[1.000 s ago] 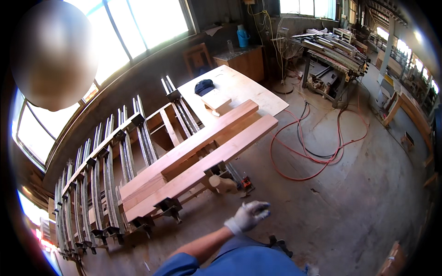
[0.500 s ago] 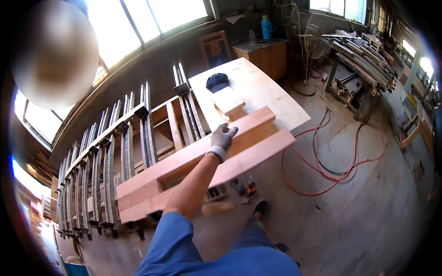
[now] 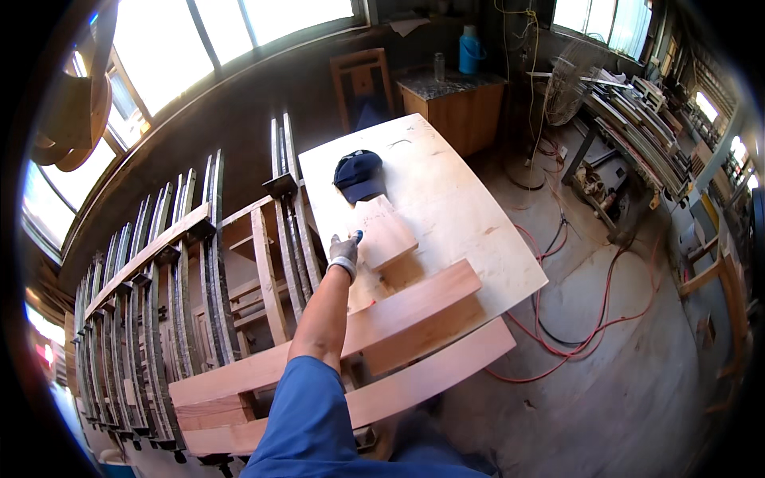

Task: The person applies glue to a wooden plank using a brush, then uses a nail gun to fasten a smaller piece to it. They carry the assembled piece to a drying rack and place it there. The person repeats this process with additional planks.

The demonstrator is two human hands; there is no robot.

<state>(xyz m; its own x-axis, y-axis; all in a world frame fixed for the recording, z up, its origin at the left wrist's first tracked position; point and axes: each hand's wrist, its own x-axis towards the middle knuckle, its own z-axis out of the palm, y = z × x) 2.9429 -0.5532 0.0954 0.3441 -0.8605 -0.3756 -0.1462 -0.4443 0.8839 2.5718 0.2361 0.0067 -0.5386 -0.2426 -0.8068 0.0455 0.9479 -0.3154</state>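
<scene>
My left hand (image 3: pixel 345 250), in a grey glove with dark fingertips, reaches over the left side of a pale plywood panel (image 3: pixel 470 215). Its fingers look apart, with nothing visible in them. Close beside its fingertips lies a short, thick wooden block (image 3: pixel 386 233); whether they touch it I cannot tell. A dark blue cap (image 3: pixel 358 174) rests just beyond the block. Under my forearm runs a long wooden frame, with a far rail (image 3: pixel 422 301) and a curved near rail (image 3: pixel 438 371). My right hand is out of view.
A row of metal bar clamps (image 3: pixel 215 263) stands to the left. Red hoses (image 3: pixel 586 350) loop over the floor at right. A rack piled with metal lengths (image 3: pixel 637 135) stands farther back. A blue flask (image 3: pixel 470 52) sits on a wooden cabinet (image 3: pixel 454 115).
My left hand has left the frame's far rail and moved forward and left, to beside the wooden block. The view has shifted, so the panel and frame appear lower.
</scene>
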